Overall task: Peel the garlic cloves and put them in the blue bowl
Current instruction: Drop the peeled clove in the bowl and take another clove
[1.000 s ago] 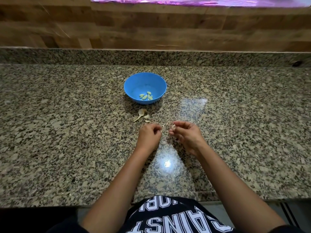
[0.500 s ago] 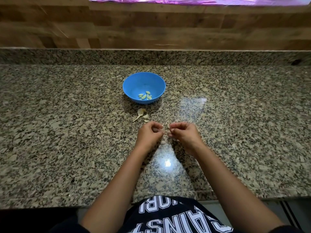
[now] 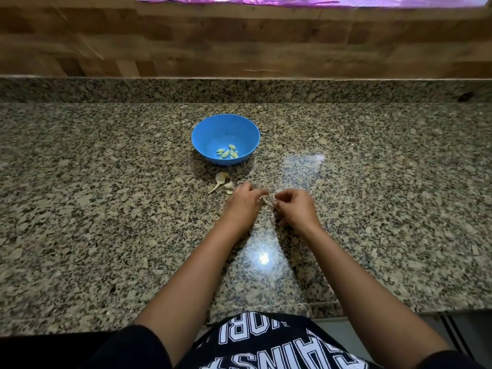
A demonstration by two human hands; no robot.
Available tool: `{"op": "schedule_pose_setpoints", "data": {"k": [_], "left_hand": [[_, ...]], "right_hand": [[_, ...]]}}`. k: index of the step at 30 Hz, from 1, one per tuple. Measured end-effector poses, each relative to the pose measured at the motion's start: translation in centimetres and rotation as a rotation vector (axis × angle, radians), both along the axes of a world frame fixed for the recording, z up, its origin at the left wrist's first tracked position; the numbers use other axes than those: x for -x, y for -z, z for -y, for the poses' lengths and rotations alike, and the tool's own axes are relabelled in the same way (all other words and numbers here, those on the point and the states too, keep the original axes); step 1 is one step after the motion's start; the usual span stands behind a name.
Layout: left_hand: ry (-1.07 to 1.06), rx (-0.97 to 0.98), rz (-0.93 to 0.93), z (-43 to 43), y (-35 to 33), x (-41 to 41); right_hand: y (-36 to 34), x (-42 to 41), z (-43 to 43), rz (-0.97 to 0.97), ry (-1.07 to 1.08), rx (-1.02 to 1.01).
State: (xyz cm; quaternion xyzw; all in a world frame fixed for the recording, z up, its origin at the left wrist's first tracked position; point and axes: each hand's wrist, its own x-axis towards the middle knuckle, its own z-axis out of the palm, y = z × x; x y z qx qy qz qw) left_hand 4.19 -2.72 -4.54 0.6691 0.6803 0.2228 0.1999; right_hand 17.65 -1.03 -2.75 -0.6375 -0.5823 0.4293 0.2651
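Note:
A blue bowl [image 3: 210,129] stands on the granite counter with several peeled garlic cloves [image 3: 228,152] lying in its bottom. In front of the bowl my left hand [image 3: 244,205] and my right hand [image 3: 294,209] meet fingertip to fingertip. Both pinch one small pale garlic clove [image 3: 265,199] between them, just above the counter. Most of the clove is hidden by my fingers.
Loose garlic skins [image 3: 222,182] lie on the counter [image 3: 106,209] between the bowl and my left hand. A raised granite ledge and a wooden wall run along the back. The counter's front edge is close to my body.
My hands have closed together on the clove and shifted slightly toward the bowl. The bowl and the skins have not moved.

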Motion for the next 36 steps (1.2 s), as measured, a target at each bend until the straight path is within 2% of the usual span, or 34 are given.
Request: {"op": "schedule_pose_setpoints", "data": {"k": [4,6,8,11,16,24,28,36], "left_hand": [[0.089,-0.004,-0.118,-0.9,-0.1,-0.1],[0.095,-0.011,-0.096,-0.9,0.3,0.1],[0.05,-0.004,0.021,-0.7,0.4,0.1],[-0.057,0.003,0.308,0.3,-0.1,-0.1],[-0.213,0.017,0.735,1.4,-0.2,0.2],[-0.289,0.029,1.108,2.3,-0.6,0.4],[-0.272,0.039,1.126,2.4,-0.5,0.4],[-0.205,-0.028,0.991,2.8,-1.1,0.5]], "right_hand": [[0.1,-0.2,-0.1,-0.043,0.03,0.047],[0.1,-0.3,0.0,-0.073,0.04,0.069],[-0.2,-0.3,0.1,-0.142,0.028,0.106],[-0.8,-0.1,0.5,-0.256,-0.022,0.165],[-1.3,0.4,0.6,-0.314,-0.057,0.167],[-2.0,0.4,1.3,-0.549,-0.066,0.244],[-2.2,0.4,1.4,-0.61,-0.059,0.262],[-1.9,0.4,1.7,-0.737,0.018,0.297]]}}
